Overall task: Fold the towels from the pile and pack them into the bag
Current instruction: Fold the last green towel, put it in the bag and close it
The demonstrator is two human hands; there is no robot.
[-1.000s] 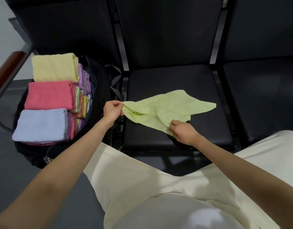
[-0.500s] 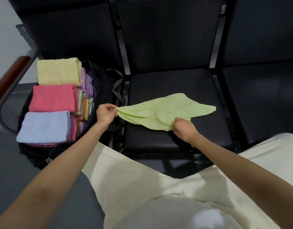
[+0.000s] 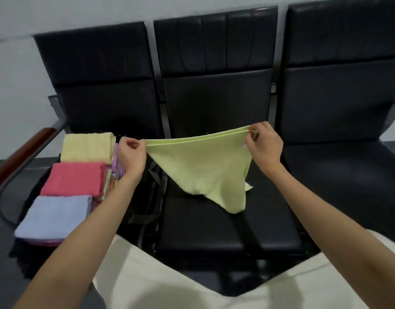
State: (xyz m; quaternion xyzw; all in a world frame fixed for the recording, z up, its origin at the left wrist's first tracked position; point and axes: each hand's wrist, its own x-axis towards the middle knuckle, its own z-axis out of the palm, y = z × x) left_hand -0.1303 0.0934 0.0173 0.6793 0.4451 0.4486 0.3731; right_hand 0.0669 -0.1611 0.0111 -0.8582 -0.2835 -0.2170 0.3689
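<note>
From the head view, we hold the green towel [image 3: 203, 166] stretched between our hands above the middle seat [image 3: 225, 228], its top edge running left to right and its body hanging down, low tip near the cushion. Our left hand [image 3: 130, 155] pinches the left corner, our right hand [image 3: 264, 148] the right. The bag [image 3: 27, 259] lies left, nearer our left hand, holding yellow [image 3: 87, 147], pink [image 3: 74, 178] and blue [image 3: 54, 216] folded towels atop others.

Two bare forearms, no sleeves visible to frame edge. Left hand [image 3: 131, 155] and right hand [image 3: 266, 146] without rings, watch or gloves. Cream, off-white garment [image 3: 192, 279] over lap and legs, plain, unmarked, softly creased.
</note>
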